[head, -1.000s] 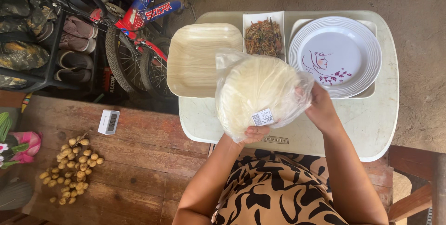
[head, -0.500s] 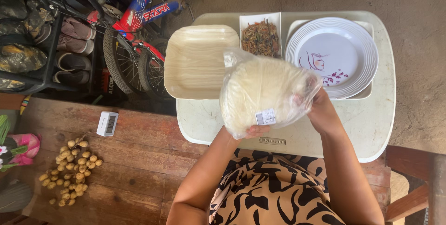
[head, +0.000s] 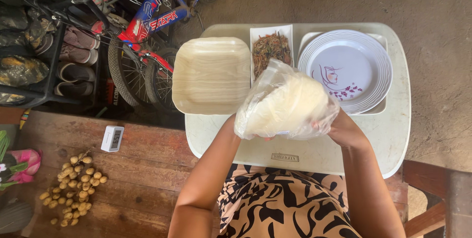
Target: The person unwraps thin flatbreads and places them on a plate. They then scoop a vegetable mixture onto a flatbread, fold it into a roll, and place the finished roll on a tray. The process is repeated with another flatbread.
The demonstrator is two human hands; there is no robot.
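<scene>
Both hands, left (head: 268,138) and right (head: 344,129), grip closed on the bag (head: 285,103). Bag held above the surface (head: 344,154), just in front of 2 plates (head: 211,73).

Pale plastic table (head: 393,139) sits under both hands. On it, beyond left hand (head: 268,137): square cream tray (head: 211,74). Between the hands, farther out: narrow white dish w/ shredded veg (head: 270,46). Beyond right hand (head: 344,130): stacked round white plates (head: 351,68) on pale tray (head: 376,110).

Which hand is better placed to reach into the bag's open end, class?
Probably the left hand: the bag opens toward the upper left, while the right hand supports its far end.
</scene>
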